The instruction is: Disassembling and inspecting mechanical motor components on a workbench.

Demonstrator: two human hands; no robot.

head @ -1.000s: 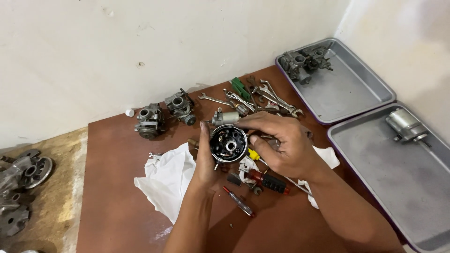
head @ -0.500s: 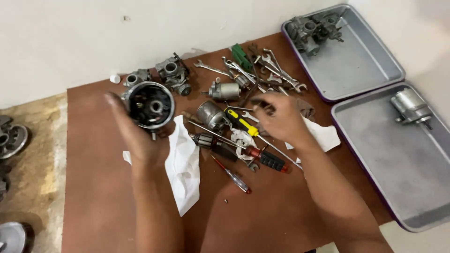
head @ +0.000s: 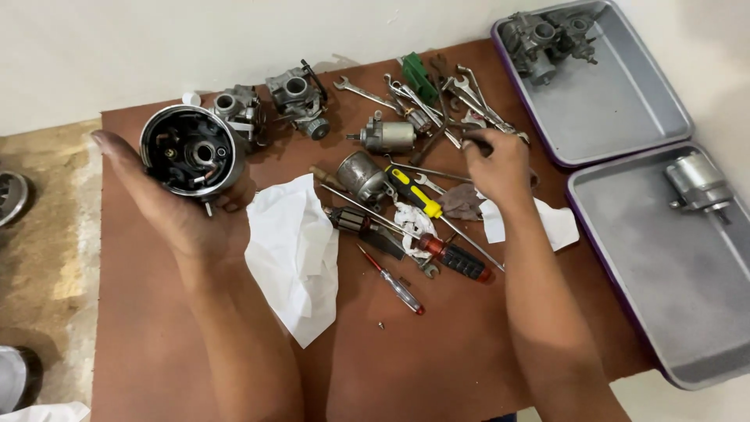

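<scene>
Head view, left hand (head: pixel 183 207) cradling round motor housing (head: pixel 191 151), right hand (head: pixel 497 166) fingers curled over wrenches (head: pixel 461 98), grip unclear

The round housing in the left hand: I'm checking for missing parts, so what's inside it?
The housing, held open-side up by the left hand, shows a central bore with dark fittings and wires around it. Its back is covered by the palm.

bright, even indoor light, soft shadows (slight blur at edges)
</scene>
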